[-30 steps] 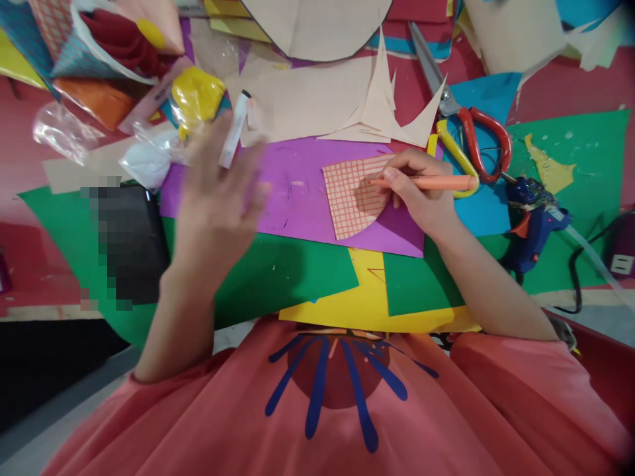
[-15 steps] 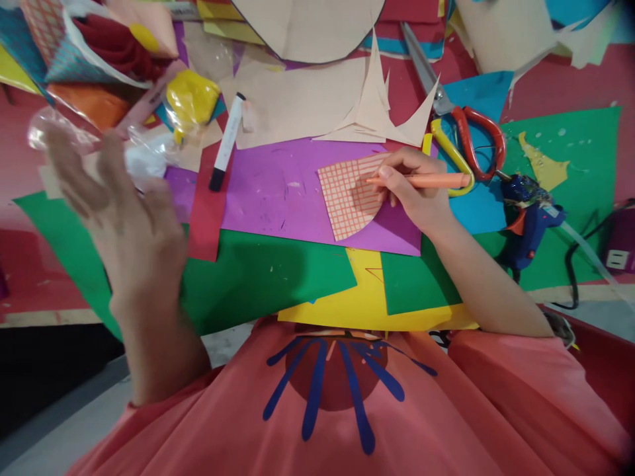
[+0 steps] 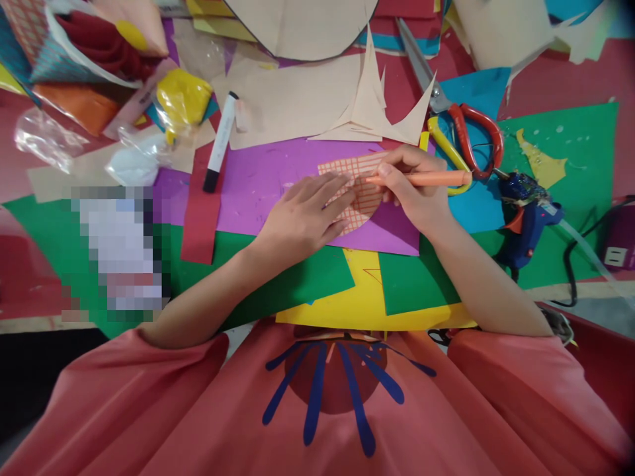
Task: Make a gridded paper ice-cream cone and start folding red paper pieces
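On a purple sheet (image 3: 253,168) in the head view lies the grid-lined paper piece (image 3: 364,215), directly between the 2 hands, with straight edges at its top and left and a curved edge at its lower right. The right hand (image 3: 419,188) grips an orange pen (image 3: 444,178), fingers closed around the barrel; the pen lies nearly level across the view, its tip pointing left onto the paper. The left hand (image 3: 305,213) is open, palm down and fingers extended to the right, resting over the left part of the paper and gripping nothing. Neither hand is clearly nearer: both overlap the paper, 1 from each side, and the pen tip sits just beside the left fingertips. The right hand hides the paper's upper right corner, so I cannot tell its full long axis. Crossing lines fill its left part, while mostly level stripes show near the tip. Left of the hands, a white marker (image 3: 221,140) lies slantwise across a red strip (image 3: 199,231); to the right are scissors (image 3: 439,99) and a blue glue gun (image 3: 532,231).
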Tool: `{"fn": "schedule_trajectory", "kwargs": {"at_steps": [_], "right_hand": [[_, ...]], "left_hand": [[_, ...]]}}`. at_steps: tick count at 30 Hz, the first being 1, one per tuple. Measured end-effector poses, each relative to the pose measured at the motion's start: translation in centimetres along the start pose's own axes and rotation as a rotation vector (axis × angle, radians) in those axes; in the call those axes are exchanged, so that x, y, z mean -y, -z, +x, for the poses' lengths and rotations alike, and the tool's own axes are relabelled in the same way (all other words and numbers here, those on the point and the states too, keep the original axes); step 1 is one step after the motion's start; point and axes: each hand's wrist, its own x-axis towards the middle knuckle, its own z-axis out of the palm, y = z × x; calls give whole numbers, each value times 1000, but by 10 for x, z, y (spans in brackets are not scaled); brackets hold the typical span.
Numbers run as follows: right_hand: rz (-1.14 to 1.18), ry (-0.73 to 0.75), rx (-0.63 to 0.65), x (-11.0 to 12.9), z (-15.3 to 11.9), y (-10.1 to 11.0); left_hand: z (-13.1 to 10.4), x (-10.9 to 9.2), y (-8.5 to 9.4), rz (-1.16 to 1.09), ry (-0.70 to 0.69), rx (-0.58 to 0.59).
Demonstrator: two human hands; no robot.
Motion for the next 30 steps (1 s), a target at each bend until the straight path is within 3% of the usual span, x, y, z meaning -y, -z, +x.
{"fn": "schedule_trajectory", "kwargs": {"at_steps": [5,20,26,30], "right_hand": [[-36,-63,-20,2,1,-1],[-190,-54,32,4,4,-2],[-94,-81,67,3,5,-3],[-41,-96,7,3,3,-3]], "left_hand": [[7,8,-3,7,-12,-20],[5,12,-9,-79,47,-39],[5,11,-9,-46,56,-46],[4,14,-11,-29,76,-56]]}}
